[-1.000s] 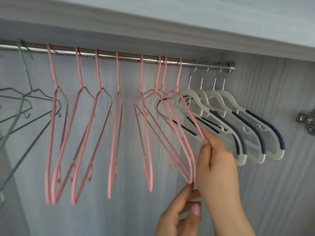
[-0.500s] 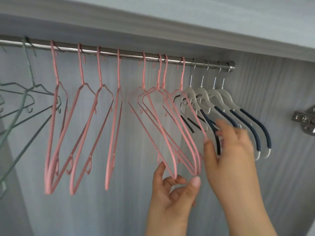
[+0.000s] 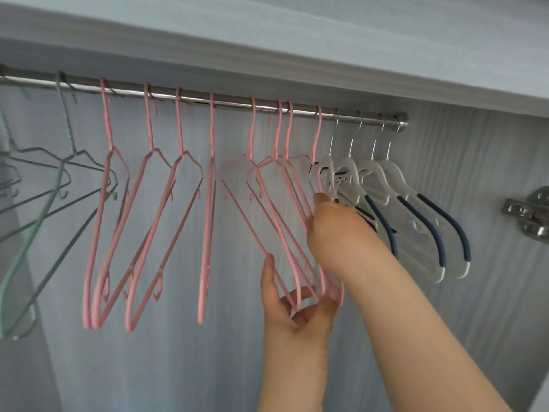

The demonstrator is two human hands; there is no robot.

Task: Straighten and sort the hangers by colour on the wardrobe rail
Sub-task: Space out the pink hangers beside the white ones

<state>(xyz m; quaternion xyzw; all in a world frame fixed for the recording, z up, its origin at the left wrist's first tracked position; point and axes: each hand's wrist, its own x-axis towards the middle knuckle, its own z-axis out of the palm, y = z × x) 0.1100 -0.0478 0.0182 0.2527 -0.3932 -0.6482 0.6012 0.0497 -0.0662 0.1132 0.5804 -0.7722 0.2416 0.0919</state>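
Where the four rightmost pink hangers [image 3: 279,233] bunch up on the rail [image 3: 225,101], your left hand [image 3: 297,316] is under them, fingers curled round their bottom corners, thumb up. Your right hand [image 3: 329,224] sits higher, thumb touching the last pink shoulder, just beside the white hangers [image 3: 395,185]. Its fingers are hidden, so I can't tell its grip.

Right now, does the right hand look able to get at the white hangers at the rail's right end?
Probably yes. The right hand is directly beside the nearest of the white hangers, with nothing between them. Its fingers are hidden, so contact is unclear.
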